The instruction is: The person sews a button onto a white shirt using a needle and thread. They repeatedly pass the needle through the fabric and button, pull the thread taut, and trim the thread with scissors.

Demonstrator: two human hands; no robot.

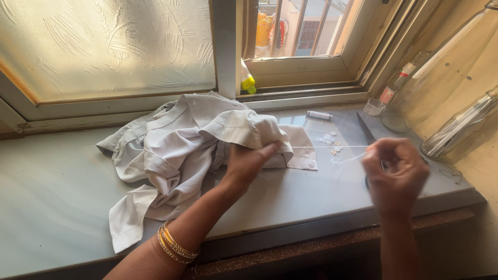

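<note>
From the head camera, the left hand [249, 162] is closed on a fold of the white shirt [181, 140], thumb pressed against the cloth near the shirt's buttoned cuff [303, 155]; gold bangles [175, 246] sit on that wrist. The shirt lies crumpled on the grey window ledge [62, 197], spreading away from the hand toward the frosted pane [109, 46]. The right hand [395, 173] is curled shut, well to the right of the shirt, fingers pinched on a white thread [332, 147] that runs taut from the cuff across to it; the hand is blurred, so whether a needle sits between the fingers cannot be told. Between the shirt and the right hand, a scatter of small white buttons [328, 139] lies on the ledge, with a white thread spool [318, 115] beyond them, nearer the window frame. A dark pair of scissors [366, 129] lies just right of the buttons, partly hidden by the right hand. Farther right of the shirt stand a small clear cup [373, 107] and empty glass bottles [441, 83] against the wall. A yellow-capped bottle [247, 80] rests in the window track behind the shirt.
</note>
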